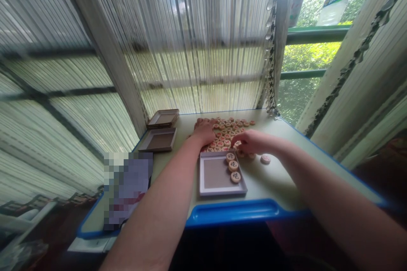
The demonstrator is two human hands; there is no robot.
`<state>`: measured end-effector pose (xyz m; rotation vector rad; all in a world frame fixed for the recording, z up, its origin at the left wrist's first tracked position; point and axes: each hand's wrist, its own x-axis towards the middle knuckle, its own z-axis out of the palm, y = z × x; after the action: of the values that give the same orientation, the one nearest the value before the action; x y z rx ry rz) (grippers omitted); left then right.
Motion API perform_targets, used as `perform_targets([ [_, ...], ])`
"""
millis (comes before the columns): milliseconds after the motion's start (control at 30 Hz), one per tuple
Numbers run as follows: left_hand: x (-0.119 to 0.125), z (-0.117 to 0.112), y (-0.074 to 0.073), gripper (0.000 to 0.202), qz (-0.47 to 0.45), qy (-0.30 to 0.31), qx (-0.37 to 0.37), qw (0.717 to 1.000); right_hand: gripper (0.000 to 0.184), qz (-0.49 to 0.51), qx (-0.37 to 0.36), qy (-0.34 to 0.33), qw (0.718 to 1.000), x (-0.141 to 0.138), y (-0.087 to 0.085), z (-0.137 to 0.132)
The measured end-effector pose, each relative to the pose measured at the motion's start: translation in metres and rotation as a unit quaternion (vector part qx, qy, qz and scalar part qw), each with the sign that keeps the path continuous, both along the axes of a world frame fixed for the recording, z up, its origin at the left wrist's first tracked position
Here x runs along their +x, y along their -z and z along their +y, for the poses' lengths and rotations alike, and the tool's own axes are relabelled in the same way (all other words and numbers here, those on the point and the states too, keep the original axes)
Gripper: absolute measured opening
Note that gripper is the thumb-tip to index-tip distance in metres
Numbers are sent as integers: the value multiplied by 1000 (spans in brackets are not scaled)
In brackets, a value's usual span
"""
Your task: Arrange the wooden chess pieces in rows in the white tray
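Note:
Several round wooden game discs [229, 129] with red or black characters lie spread near the far edge of a pale green table [273, 178]. My left hand [205, 130] rests palm down on the left side of the pile, fingers curled over some discs. My right hand [251, 141] hovers at the pile's near edge, fingertips pinched together on a disc [237, 144]. Just below my hands sits a shallow grey tray [210, 190] with three discs [233, 166] lined up along its right side. One disc [265, 159] lies alone on the table right of the tray.
Two shallow brown trays [158, 139] [163, 119] sit at the table's far left. A blue lip [235, 211] edges the table's near side. A blurred-out object [127, 186] lies at the near left. Sheer striped curtains and a window stand behind the table.

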<state>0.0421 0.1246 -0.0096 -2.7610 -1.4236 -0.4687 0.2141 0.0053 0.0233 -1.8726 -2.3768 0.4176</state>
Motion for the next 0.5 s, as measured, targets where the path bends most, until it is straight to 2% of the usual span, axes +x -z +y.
perform_targets([
  [200,0,2,1,54,1,5,-1,1000,24,-2,53,-1,999,-3,3,4],
  [400,1,2,0,53,16,5,6,1000,25,22,4,-2,1000,-2,1,3],
  [500,1,2,0,53,19,2,11,1000,34,30,4,9,1000,1,-5,0],
])
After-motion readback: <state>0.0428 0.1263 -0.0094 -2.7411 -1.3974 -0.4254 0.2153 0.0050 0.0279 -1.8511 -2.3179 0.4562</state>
